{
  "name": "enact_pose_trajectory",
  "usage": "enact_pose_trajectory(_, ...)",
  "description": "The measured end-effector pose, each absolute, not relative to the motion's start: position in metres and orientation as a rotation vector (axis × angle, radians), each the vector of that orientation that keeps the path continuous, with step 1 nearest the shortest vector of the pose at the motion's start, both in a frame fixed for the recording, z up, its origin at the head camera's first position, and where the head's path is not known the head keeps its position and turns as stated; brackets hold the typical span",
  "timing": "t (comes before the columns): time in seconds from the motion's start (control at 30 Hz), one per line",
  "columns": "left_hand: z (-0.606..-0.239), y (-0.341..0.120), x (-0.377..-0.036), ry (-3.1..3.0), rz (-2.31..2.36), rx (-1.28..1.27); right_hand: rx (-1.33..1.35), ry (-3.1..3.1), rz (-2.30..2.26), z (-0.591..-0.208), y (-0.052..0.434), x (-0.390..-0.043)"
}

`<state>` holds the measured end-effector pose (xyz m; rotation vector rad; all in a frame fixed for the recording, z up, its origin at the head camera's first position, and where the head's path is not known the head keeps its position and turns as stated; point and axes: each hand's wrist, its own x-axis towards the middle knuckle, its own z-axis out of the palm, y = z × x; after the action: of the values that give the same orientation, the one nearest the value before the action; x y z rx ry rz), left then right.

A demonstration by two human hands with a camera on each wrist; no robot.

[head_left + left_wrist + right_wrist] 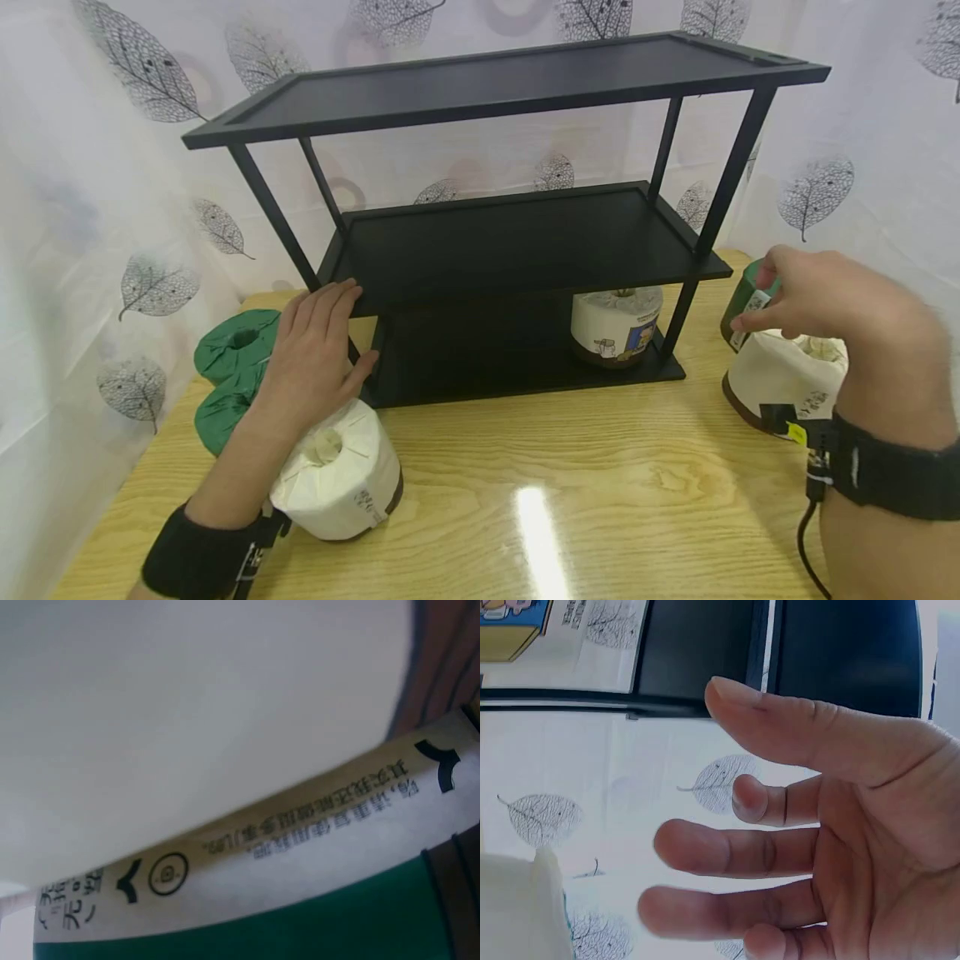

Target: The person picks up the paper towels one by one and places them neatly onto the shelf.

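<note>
A black three-tier metal shelf rack point(517, 242) stands at the back of a glossy light wooden table point(570, 492), in front of a white curtain printed with grey leaves point(112, 167). Its top and middle tiers carry nothing that shows; on the bottom tier, toward the right end, stands one white-wrapped paper roll with a blue and yellow picture label point(617, 325), upright and just inside the right front post. The left hand point(315, 358) lies flat with straight, relaxed fingers against the left front corner of the rack, fingertips on the edge of the middle tier and thumb toward the lower tier; it grips nothing. Directly below its wrist, on the table, stands a white-wrapped paper roll with a brown base band point(341, 475), upright, close to the rack's left end. The left wrist view is filled by white wrapping and a printed band of a roll, too near to tell more. Left of that hand, two green-wrapped rolls point(232, 367) lie touching each other near the table's edge. The right hand point(825, 304) hovers over the table's right side, fingers loosely spread and slightly bent, holding nothing; the right wrist view shows the same open palm. Beneath it stands another white-wrapped roll with a brown base point(783, 379), and just behind that a dark green-wrapped roll point(746, 304), near the fingertips.
</note>
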<state>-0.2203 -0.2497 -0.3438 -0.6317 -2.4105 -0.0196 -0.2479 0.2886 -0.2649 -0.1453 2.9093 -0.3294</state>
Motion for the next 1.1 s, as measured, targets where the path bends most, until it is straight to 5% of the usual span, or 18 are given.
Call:
enact_pose_trajectory(0.57, -0.342, -0.249, -0.220, -2.406, -0.029, -0.641, 0.001, 2.743, -0.587, -0.297, 0.316, -0.272)
enact_pose_trajectory(1.1, -0.343, -0.249, -0.220, -2.397, -0.034, -0.639, -0.131, 2.858, -0.364, -0.309, 0.314, -0.282)
